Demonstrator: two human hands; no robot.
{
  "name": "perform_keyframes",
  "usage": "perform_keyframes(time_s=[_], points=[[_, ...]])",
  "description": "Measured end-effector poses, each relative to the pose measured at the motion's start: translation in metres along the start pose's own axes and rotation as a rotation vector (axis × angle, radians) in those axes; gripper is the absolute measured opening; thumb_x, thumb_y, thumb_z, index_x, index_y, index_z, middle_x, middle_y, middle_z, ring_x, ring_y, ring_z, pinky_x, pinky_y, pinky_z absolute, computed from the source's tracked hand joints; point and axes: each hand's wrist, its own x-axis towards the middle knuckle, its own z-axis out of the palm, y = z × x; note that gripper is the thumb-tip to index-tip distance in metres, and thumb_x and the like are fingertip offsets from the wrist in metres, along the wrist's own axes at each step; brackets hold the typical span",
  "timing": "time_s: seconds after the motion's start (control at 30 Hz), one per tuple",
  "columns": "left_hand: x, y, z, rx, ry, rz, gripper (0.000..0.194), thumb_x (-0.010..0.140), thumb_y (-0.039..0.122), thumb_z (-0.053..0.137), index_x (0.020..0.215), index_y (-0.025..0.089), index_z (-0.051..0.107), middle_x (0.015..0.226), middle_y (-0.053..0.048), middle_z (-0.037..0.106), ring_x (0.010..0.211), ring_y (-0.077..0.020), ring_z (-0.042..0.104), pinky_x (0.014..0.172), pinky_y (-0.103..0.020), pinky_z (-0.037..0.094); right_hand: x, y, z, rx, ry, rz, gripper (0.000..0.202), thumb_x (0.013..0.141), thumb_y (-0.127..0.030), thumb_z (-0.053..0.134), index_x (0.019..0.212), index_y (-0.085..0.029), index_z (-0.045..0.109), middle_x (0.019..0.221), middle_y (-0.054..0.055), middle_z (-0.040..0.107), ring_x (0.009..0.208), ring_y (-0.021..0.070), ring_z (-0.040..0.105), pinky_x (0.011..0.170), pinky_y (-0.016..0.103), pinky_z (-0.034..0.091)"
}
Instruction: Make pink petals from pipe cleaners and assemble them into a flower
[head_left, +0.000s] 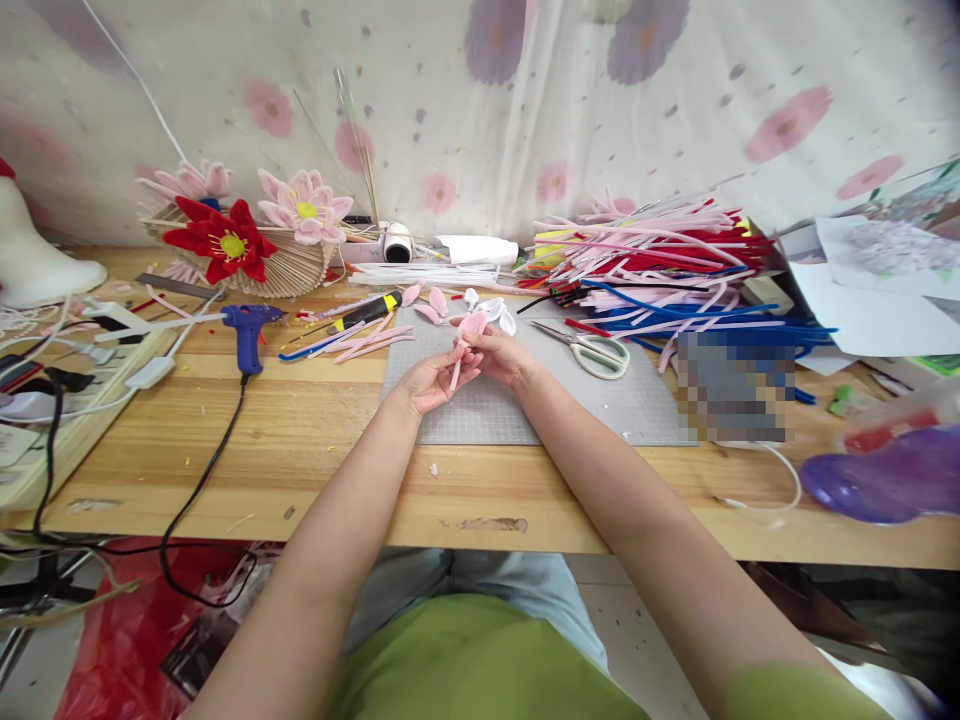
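My left hand (439,380) and my right hand (504,355) meet above the grey cutting mat (480,425), fingers closed on one pink pipe-cleaner petal (472,325). Its pale stem hangs down from between my fingers. Just beyond my hands lie several loose pink petals (429,304) and some white petals (495,308). To the right of my right hand, scissors with pale green handles (600,355) rest on the mat. Left of the mat are cut pink pipe-cleaner strips (367,343) and a black and yellow utility knife (367,312).
A blue glue gun (251,335) stands at left, its black cord running over the table edge. Fuzzy flowers (232,243) sit behind it. Large piles of pipe cleaners (660,245) lie back right, near papers (862,300). A power strip (45,450) is far left, a purple object (885,475) far right.
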Motion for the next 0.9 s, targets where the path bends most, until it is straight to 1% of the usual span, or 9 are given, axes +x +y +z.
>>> perform_keyframes(time_s=[0.13, 0.3, 0.4, 0.47, 0.57, 0.7, 0.8, 0.87, 0.9], points=[[0.000, 0.001, -0.003, 0.021, -0.034, -0.021, 0.020, 0.086, 0.015, 0.045, 0.078, 0.009, 0.063, 0.074, -0.006, 0.068, 0.077, -0.0118, 0.066, 0.079, -0.025, 0.053, 0.002, -0.001, -0.004, 0.019, 0.003, -0.044, 0.043, 0.056, -0.016, 0.075, 0.095, -0.016, 0.058, 0.065, -0.002, 0.064, 0.058, 0.0094, 0.056, 0.057, 0.021, 0.047], [-0.003, 0.003, -0.003, -0.062, -0.041, -0.122, 0.020, 0.086, 0.013, 0.043, 0.081, 0.009, 0.062, 0.071, -0.006, 0.067, 0.077, -0.0129, 0.066, 0.068, -0.022, 0.055, 0.002, 0.000, -0.009, -0.017, -0.033, -0.047, 0.043, 0.056, -0.016, 0.075, 0.097, -0.017, 0.059, 0.068, -0.001, 0.064, 0.059, 0.0092, 0.057, 0.058, 0.021, 0.047], [-0.004, 0.003, 0.000, -0.091, -0.005, -0.157, 0.020, 0.086, 0.012, 0.042, 0.083, 0.008, 0.061, 0.067, -0.006, 0.065, 0.071, -0.0123, 0.066, 0.062, -0.020, 0.054, 0.001, 0.000, -0.009, -0.047, -0.048, -0.049, 0.044, 0.056, -0.017, 0.075, 0.098, -0.017, 0.059, 0.070, -0.001, 0.064, 0.059, 0.0089, 0.057, 0.057, 0.021, 0.047], [-0.005, 0.001, 0.003, -0.094, 0.029, -0.154, 0.021, 0.085, 0.010, 0.041, 0.081, 0.008, 0.062, 0.063, -0.005, 0.064, 0.066, -0.0113, 0.065, 0.063, -0.021, 0.054, 0.000, 0.000, -0.009, -0.060, -0.071, -0.047, 0.046, 0.057, -0.018, 0.075, 0.100, -0.017, 0.058, 0.070, -0.002, 0.064, 0.059, 0.0089, 0.057, 0.056, 0.021, 0.047], [-0.006, -0.003, 0.007, -0.084, 0.019, -0.129, 0.024, 0.086, 0.009, 0.041, 0.072, 0.008, 0.061, 0.058, -0.004, 0.062, 0.061, -0.0095, 0.063, 0.067, -0.021, 0.053, -0.002, -0.001, -0.009, -0.041, -0.133, -0.035, 0.050, 0.056, -0.021, 0.075, 0.103, -0.018, 0.056, 0.069, -0.003, 0.063, 0.057, 0.0082, 0.055, 0.054, 0.021, 0.046], [-0.007, -0.008, 0.010, -0.005, -0.057, -0.083, 0.025, 0.085, 0.010, 0.043, 0.069, 0.010, 0.061, 0.060, -0.002, 0.062, 0.062, -0.0084, 0.063, 0.076, -0.025, 0.051, -0.004, -0.003, -0.014, -0.031, -0.182, -0.016, 0.048, 0.056, -0.025, 0.075, 0.100, -0.019, 0.056, 0.069, -0.003, 0.061, 0.054, 0.0077, 0.053, 0.052, 0.021, 0.045], [-0.005, -0.007, 0.006, 0.182, -0.140, 0.023, 0.015, 0.082, 0.018, 0.053, 0.074, 0.012, 0.064, 0.070, -0.003, 0.066, 0.072, -0.0125, 0.065, 0.081, -0.033, 0.049, -0.002, -0.003, -0.016, -0.078, -0.108, -0.016, 0.042, 0.057, -0.027, 0.074, 0.095, -0.019, 0.057, 0.071, -0.002, 0.062, 0.052, 0.0072, 0.051, 0.050, 0.021, 0.042], [-0.002, -0.003, 0.001, 0.385, -0.118, 0.148, 0.014, 0.075, 0.025, 0.062, 0.076, 0.012, 0.066, 0.075, -0.004, 0.068, 0.076, -0.0144, 0.064, 0.083, -0.034, 0.046, 0.001, -0.001, -0.016, -0.157, -0.037, -0.030, 0.038, 0.056, -0.028, 0.074, 0.089, -0.017, 0.058, 0.074, 0.000, 0.062, 0.055, 0.0080, 0.052, 0.051, 0.022, 0.042], [0.000, -0.001, -0.002, 0.494, -0.070, 0.216, 0.017, 0.070, 0.029, 0.067, 0.075, 0.012, 0.066, 0.075, -0.004, 0.068, 0.075, -0.0142, 0.064, 0.083, -0.033, 0.045, 0.002, 0.000, -0.015, -0.211, -0.010, -0.036, 0.037, 0.055, -0.029, 0.075, 0.086, -0.017, 0.059, 0.075, 0.001, 0.062, 0.058, 0.0087, 0.053, 0.053, 0.022, 0.043]])
